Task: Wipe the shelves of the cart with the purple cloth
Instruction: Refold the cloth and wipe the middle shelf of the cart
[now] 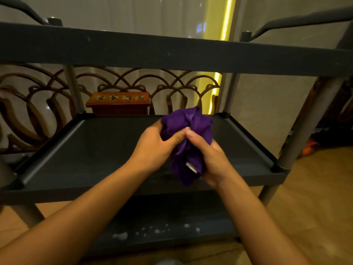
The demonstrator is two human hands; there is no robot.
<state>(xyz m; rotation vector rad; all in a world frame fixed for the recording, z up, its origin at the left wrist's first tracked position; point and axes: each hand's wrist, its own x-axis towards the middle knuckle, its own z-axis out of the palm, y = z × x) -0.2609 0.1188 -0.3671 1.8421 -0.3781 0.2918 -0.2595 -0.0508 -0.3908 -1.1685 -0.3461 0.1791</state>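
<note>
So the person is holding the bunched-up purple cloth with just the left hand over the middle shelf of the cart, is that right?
Not quite. Both hands hold it: the left hand and the right hand together grip the bunched purple cloth over the middle shelf of the cart, as the head view shows.

three shelves (114, 142), one cloth (187, 127), two hands (156, 148)

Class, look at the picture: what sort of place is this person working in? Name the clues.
Probably a room in a home or guesthouse, though that is not certain. Clues: a wood floor, pale curtains behind the cart, and a curved rattan furniture piece with a small wooden box by it.
</note>
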